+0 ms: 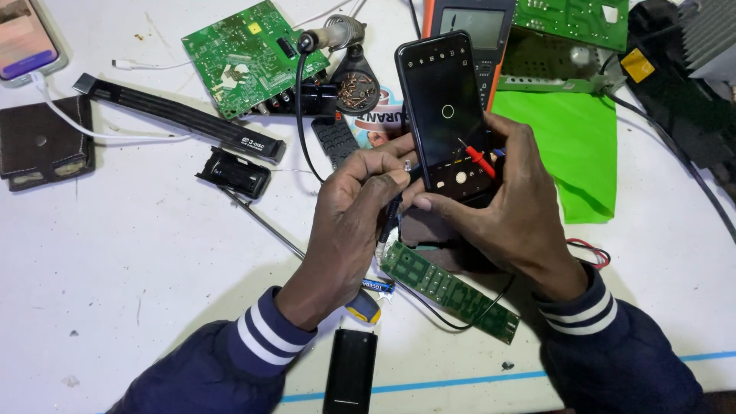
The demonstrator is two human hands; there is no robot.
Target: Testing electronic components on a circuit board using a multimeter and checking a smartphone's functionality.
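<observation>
- Far left of the smartphone (447, 115): we log a brown wallet (46, 142), a flat black ribbon cable (176, 115) and a green circuit board (249, 54), all lying untouched.
- Just left of the smartphone: our left hand (356, 207) is closed, pinching a black probe (392, 211) whose tip points down at the narrow green board.
- Below the smartphone: the narrow green board (448, 291) lies bared, its black remote casing (350, 372) set apart, so we judge opening done and testing in hand.
- At the smartphone: our right hand (510, 207) grips it upright, screen lit, a red probe (479, 159) by the fingers.
- Right of it: a green cloth (567, 146).
</observation>
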